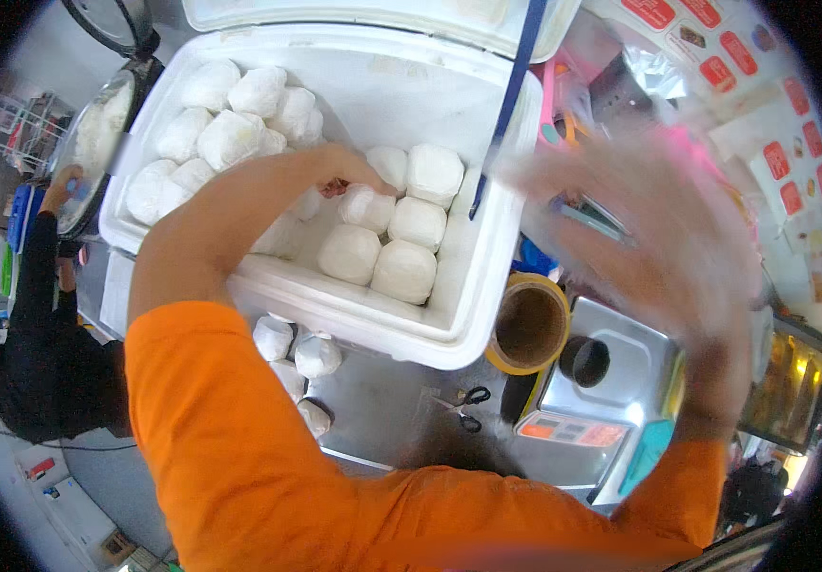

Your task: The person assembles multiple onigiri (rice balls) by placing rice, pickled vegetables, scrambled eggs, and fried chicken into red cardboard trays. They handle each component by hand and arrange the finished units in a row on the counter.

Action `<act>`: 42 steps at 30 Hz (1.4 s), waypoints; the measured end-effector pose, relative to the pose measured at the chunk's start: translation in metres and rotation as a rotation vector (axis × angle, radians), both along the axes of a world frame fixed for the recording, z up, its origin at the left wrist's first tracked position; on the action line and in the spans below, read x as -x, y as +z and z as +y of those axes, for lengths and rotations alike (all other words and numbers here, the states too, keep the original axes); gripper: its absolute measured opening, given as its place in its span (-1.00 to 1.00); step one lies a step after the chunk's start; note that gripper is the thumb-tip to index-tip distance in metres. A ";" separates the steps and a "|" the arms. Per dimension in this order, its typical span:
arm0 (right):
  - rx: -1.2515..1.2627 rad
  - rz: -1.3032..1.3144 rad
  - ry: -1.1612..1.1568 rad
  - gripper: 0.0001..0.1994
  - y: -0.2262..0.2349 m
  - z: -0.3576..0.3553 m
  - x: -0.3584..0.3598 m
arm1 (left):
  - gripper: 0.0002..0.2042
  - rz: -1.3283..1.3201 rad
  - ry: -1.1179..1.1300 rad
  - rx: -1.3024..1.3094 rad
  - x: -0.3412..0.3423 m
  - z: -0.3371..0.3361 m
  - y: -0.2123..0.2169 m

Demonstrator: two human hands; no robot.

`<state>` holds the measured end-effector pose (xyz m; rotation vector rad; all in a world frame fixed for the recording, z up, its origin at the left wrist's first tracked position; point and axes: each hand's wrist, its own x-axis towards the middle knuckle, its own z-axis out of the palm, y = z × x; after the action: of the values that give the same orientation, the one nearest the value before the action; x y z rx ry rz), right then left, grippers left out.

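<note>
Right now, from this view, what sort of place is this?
Probably a food-preparation area, perhaps in a small shop: pale rounded lumps lie in a white cooler box, and a scale stands nearby.

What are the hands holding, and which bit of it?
The left hand is at a white ball in the white box, near its top, but I can't tell if it's gripped. The blurred right hand seems empty.

Left hand (359, 172) among white bundles (405, 272)
</note>
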<state>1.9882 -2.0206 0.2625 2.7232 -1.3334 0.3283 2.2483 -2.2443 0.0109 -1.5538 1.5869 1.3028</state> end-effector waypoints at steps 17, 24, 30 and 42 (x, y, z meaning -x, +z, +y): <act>-0.572 0.562 0.056 -0.61 -0.336 -0.257 -0.119 | -0.04 0.001 -0.900 -0.336 0.019 0.034 0.050; -0.694 0.242 -0.105 -0.60 -0.260 -0.288 -0.085 | -0.05 -0.111 -0.863 -0.027 0.007 -0.023 0.070; -0.727 0.140 -0.041 -0.59 -0.230 -0.314 -0.102 | -0.06 -0.122 -0.710 0.062 -0.027 -0.026 0.066; -0.867 -0.018 0.141 -0.57 -0.181 -0.321 -0.184 | -0.07 -0.002 -0.376 0.208 -0.111 0.016 0.059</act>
<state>2.1719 -2.3418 0.0819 3.5026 -1.5548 -0.3068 2.3593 -2.2287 0.0704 -1.2841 1.9493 0.9555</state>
